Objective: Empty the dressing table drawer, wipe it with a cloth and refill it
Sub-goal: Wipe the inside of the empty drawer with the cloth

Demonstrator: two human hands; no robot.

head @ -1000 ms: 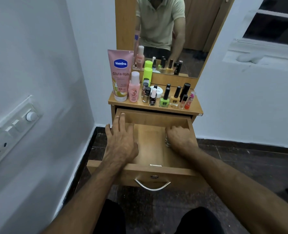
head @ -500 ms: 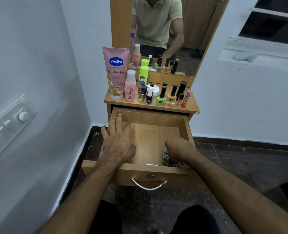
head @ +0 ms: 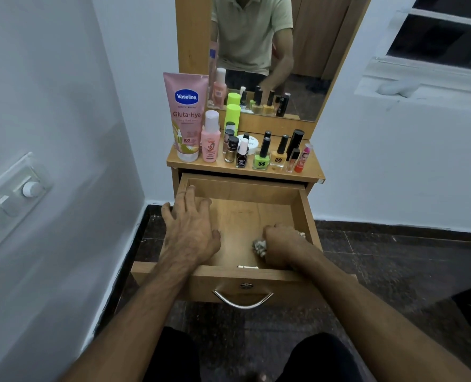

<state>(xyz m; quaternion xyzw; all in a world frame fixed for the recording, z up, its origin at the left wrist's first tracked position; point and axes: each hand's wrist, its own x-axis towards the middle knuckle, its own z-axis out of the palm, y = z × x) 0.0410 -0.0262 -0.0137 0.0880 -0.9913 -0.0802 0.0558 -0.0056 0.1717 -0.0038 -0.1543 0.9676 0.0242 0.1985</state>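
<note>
Drawer [head: 245,213]: pulled out, wooden, interior bare except cloth. Left hand [head: 191,230]: flat, fingers spread, gripping nothing, over left wall and floor of drawer. Right hand [head: 282,244]: clenched on cloth [head: 259,247], pressed to drawer floor at front right corner. Table [head: 311,168] top above drawer, crowded: Vaseline tube [head: 186,114], pink bottle [head: 210,139], green nail polish [head: 262,155], yellow nail polish [head: 279,153], other small bottles. Mirror [head: 306,51] behind. Wall with switch panel [head: 11,199] left, near.
</note>
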